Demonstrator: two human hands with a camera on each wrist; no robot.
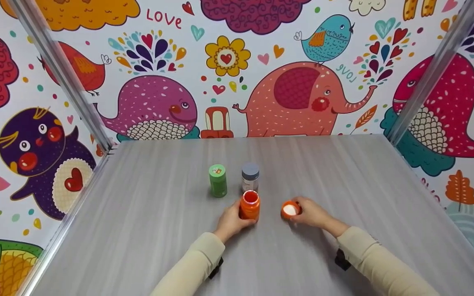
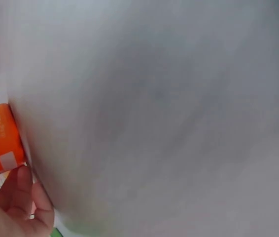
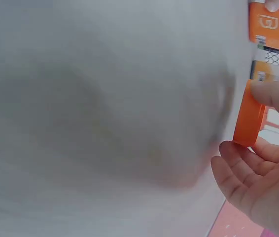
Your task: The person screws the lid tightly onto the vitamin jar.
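My left hand (image 1: 231, 222) grips an orange bottle (image 1: 250, 210) by its side, thumb across the near face; its round mouth is uncovered. In the left wrist view the bottle (image 2: 1, 143) shows pale print and a small light square, its base right at the tabletop. To the right, my right hand (image 1: 314, 213) pinches an orange cap (image 1: 290, 210) by its edge, its white inside turned up. The right wrist view shows the cap (image 3: 249, 113) on its side between thumb and fingers, close over the table.
A grey-lidded bottle (image 1: 250, 176) stands just behind the orange one. Left of it is a green canister (image 1: 218, 181) with its lid on. The grey table (image 1: 159, 205) ends at a wall (image 1: 179, 102) printed with cartoon animals, with metal posts (image 1: 422, 78) at its corners.
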